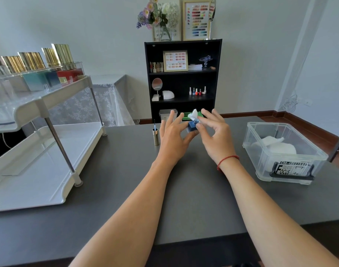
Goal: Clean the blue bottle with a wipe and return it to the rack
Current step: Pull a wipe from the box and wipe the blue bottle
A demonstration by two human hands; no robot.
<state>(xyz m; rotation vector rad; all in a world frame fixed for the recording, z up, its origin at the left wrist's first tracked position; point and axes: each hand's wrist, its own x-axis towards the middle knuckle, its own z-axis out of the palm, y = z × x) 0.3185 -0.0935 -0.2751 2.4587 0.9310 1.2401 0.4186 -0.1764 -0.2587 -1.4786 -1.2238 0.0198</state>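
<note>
My left hand grips a small blue bottle above the dark table, thumb under it and fingers spread. The bottle's cap is off and its threaded neck shows. My right hand pinches a white wipe against the bottle's neck. The gold cap with its brush stands upright on the table just left of my left hand. The white two-tier rack stands at the left, with several gold-capped bottles on its upper shelf.
A clear plastic box with white wipes inside sits on the table at the right. A black bookcase stands against the far wall behind the table. The rack's lower shelf is bare.
</note>
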